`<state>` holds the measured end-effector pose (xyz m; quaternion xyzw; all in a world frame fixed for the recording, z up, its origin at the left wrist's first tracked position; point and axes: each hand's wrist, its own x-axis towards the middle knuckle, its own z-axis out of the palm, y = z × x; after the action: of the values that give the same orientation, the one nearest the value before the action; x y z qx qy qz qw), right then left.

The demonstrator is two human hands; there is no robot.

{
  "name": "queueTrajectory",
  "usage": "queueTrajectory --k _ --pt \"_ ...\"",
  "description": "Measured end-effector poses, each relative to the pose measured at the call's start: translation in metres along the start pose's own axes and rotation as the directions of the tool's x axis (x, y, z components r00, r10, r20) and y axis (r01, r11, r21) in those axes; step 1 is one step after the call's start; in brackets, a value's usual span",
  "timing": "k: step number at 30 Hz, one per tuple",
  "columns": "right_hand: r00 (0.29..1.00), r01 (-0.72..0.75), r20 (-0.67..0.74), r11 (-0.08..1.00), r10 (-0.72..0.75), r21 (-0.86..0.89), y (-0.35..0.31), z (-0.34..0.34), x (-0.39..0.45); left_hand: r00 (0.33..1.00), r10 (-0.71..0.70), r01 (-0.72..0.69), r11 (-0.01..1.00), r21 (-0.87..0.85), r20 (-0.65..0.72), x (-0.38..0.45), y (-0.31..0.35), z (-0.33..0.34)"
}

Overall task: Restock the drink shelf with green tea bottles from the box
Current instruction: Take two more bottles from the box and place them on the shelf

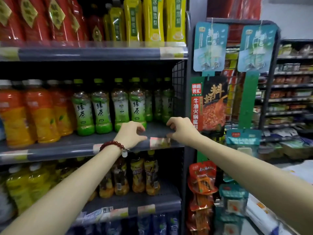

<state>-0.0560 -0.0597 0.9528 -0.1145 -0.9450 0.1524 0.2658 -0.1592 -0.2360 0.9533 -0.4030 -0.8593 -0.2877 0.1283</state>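
Several green tea bottles [101,107] with green caps and white-green labels stand in rows on the middle shelf [76,143]; a bare patch of shelf lies at the front right. My left hand [131,133], with a red bead bracelet on its wrist, hovers over the shelf's front edge just below the front bottles, fingers curled and holding nothing. My right hand [179,128] is at the shelf's right front corner, fingers curled and empty, near a pink price tag [160,142]. No box is in view.
Orange drink bottles [33,112] stand left of the green tea. Yellow and red bottles fill the top shelf [94,53], dark and yellow drinks the one below. A wire rack [220,102] with hanging sauce packets stands right; another aisle lies beyond.
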Motion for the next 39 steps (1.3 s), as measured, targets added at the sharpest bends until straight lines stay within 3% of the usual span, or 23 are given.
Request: queueTrajectory --k 5,12,17,23,34,39 --pt "0.997 -0.075 0.012 0.996 0.075 -0.050 0.040 -0.008 -0.040 0.994 0.045 -0.039 0.998 -0.058 0.099 -0.011 0.036 0.041" --pt "0.950 -0.305 0.039 0.947 0.310 -0.099 0.103 -0.015 -0.095 0.943 0.173 -0.144 0.982 -0.121 0.283 -0.014 0.081 0.109" --pt "0.874 -0.479 0.022 0.869 0.485 -0.124 0.138 -0.011 -0.146 0.878 0.292 -0.234 0.953 -0.194 0.378 -0.021 0.107 0.158" --pt "0.734 -0.670 0.015 0.728 0.679 -0.143 0.165 0.014 -0.214 0.745 0.412 -0.314 0.911 -0.269 0.525 -0.049 0.119 0.224" --pt "0.515 -0.849 0.104 0.523 0.851 -0.070 0.246 0.142 -0.335 0.590 0.398 -0.286 0.917 -0.279 0.703 -0.127 0.088 0.396" --pt "0.471 -0.871 0.151 0.485 0.869 -0.074 0.301 0.229 -0.383 0.576 0.377 -0.235 0.926 -0.295 0.725 -0.173 0.058 0.495"
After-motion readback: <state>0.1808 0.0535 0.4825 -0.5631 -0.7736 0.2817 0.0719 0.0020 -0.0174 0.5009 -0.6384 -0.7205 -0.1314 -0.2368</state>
